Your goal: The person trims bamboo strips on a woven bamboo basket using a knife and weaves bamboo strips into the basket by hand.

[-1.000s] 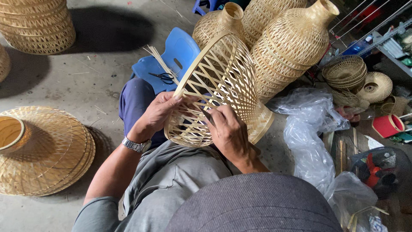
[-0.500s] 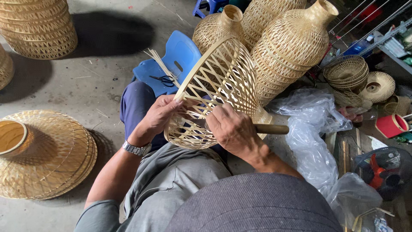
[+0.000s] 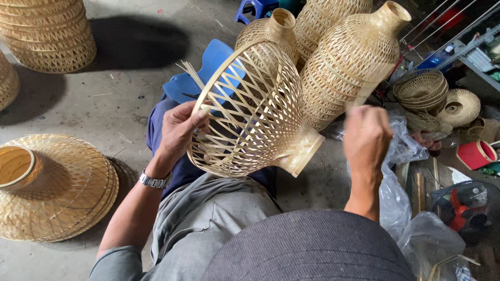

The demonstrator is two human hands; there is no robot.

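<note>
1. The left hand (image 3: 179,130) is gripping the open-weave bamboo shade (image 3: 250,112) at frame centre, fingers curled over its wide rim.
2. The shade's long axis is slanting toward lower right.
3. The right hand (image 3: 367,138), blurred at the right, is standing apart, fist closed; contents unclear.

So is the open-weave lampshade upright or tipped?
Tipped: the open-weave lampshade lies sideways, wide rim by the left hand, narrow collar low right.

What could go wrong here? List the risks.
1. Only the left hand holds the open-weave shade by its rim; it could tip off the lap.
2. The right hand is raised beside it; a hard pull might distort the loose lattice.
3. The tall woven vases stand close behind and could get knocked.
</note>
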